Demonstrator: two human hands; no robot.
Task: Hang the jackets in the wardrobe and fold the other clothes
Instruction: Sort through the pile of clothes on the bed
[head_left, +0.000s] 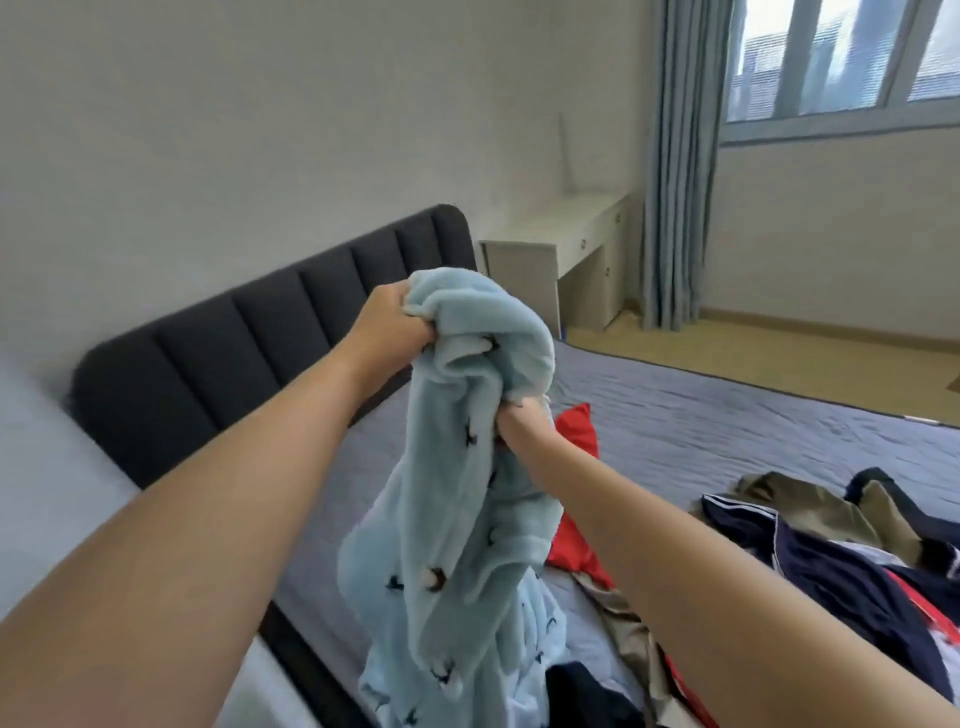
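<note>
A: Pale blue and fluffy, this is the fleece garment with small dark embroidered marks (467, 499) that we hold up in front of us, above the bed with the grey quilted cover (727, 415).

B: Yes. Our left hand (387, 325) grips its top edge, the fingers closed tight in the fabric. Our right hand (519, 423) is lower and also closed on a fold of it. The rest hangs down between our two arms, and its lower end reaches the pile near the bottom of the view.

A: On the bed behind it we see a bright red cloth (576, 441), partly hidden. To the right lie a navy jacket with white stripes (831, 571) and an olive-brown garment (810, 504), touching each other, all crumpled.

B: The dark padded headboard with vertical channels (234, 343) stands at the left, against the white wall. Farther away there is a pale desk with drawers (566, 260), just beside the long grey-blue curtain (675, 208) and the window (841, 57).
</note>
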